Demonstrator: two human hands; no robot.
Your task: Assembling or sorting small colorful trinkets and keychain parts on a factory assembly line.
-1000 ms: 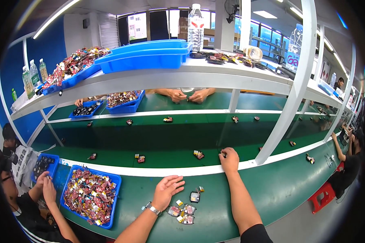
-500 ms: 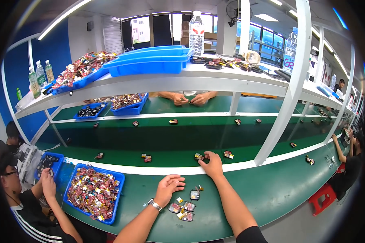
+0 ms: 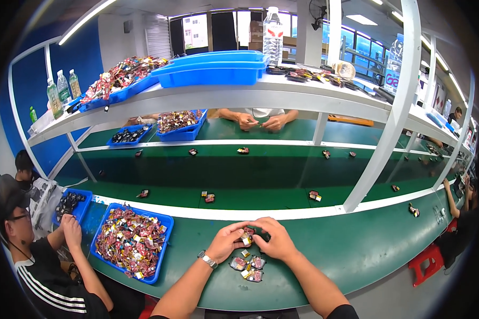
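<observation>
My left hand (image 3: pixel 225 243) and my right hand (image 3: pixel 277 240) meet over the near green worktop. Between their curled fingers is a small electronic module (image 3: pixel 246 238) with a red circuit board and a pale yellow-white piece; the fingers partly cover it. Both hands appear closed on it, though the right fingertips are partly hidden. Just below, several similar modules (image 3: pixel 254 275) in dark rounded frames lie in a loose cluster on the worktop.
Left of my arm stands a blue tray (image 3: pixel 167 234) heaped with modules. A co-worker (image 3: pixel 42 266) sits beyond it by another blue tray (image 3: pixel 85 198). Ahead, modules (image 3: pixel 314 195) lie on the green belt (image 3: pixel 239 183). A white post (image 3: pixel 380 122) rises at right, supporting a shelf (image 3: pixel 223 101).
My right hand has drawn back from the belt toward my left hand, and the module it touched there has left the belt. Both hands now meet around a module.
</observation>
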